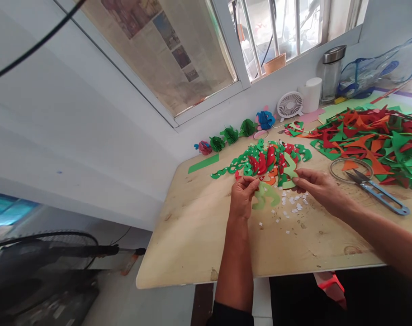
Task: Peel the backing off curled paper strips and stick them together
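My left hand (243,195) pinches a pale green paper cutout (268,195) with a curvy outline, held low over the table. A second light green paper piece (289,168), wavy-edged, is pinched between the thumb and fingers of my right hand (312,184). The two pieces are side by side and apart. Just beyond them lies a heap of wavy green and red paper strips (260,159) dotted with small white squares. Small white paper squares (296,207) are scattered on the table below my hands.
Thread snips (382,192) and a ring-shaped roll (333,170) lie to the right, by a big pile of red, orange and green paper scraps (368,140). Along the wall stand folded-paper figures (230,135), a small fan (290,106) and a glass bottle (330,79). The table's left edge (158,231) shows.
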{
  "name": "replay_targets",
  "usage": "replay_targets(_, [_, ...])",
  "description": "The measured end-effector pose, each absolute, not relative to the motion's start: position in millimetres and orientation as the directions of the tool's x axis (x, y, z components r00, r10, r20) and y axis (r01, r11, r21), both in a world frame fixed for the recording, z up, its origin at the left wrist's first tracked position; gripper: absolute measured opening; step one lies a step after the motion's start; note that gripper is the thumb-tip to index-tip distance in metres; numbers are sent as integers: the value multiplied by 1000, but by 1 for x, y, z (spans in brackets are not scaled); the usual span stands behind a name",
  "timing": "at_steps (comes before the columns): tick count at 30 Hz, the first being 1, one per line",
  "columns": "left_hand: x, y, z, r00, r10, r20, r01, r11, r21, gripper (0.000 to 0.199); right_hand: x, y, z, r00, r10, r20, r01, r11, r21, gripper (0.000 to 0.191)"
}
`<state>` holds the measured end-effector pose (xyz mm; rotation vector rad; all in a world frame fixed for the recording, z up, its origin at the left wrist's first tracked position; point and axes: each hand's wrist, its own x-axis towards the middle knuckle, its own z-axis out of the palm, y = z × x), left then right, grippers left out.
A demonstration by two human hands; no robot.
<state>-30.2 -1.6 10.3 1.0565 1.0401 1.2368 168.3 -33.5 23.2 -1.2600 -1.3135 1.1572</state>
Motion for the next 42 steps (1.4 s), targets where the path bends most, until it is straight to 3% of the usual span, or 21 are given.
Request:
replay_targets(3, [-28,-2,12,-24,1000,12,-243,-17,970,23,168,-33,22,-38,999,26,109,30,-994,48])
replay_targets(7, [-25,-3,15,-122,989,88,-161,-107,981,22,170,-31,16,-54,998,33,111,39,-993,44])
replay_targets(9, [-24,-3,17,-140,986,85,-229,-116,966,23,170,-30,12,-54,998,34,117,40,-992,40])
replay_targets(14, [-21,-6,17,7,999,-49,-462,47,886,28,170,-31,11,-85,996,38,112,48,-993,38])
replay_targets(19, [-9,-11,13,124,988,-87,-508,139,850,29,166,-32,13,-145,989,-2,79,9,-997,42])
replay_targets(28, [6,-15,11,135,975,-177,-561,222,797,37,164,-33,5,-282,959,-24,30,-16,-999,34])
replay_targets(32, [6,-13,6,101,976,-193,-582,215,784,36,167,-35,9,-347,932,-106,-149,-167,-975,25])
replay_targets(37, [5,-9,-1,52,979,-195,-582,188,791,36,171,-38,13,-411,896,-164,-462,-361,-810,13])
replay_targets(42, [7,-10,0,55,974,-221,-541,215,813,40,173,-38,16,-446,879,-167,-588,-429,-686,14])
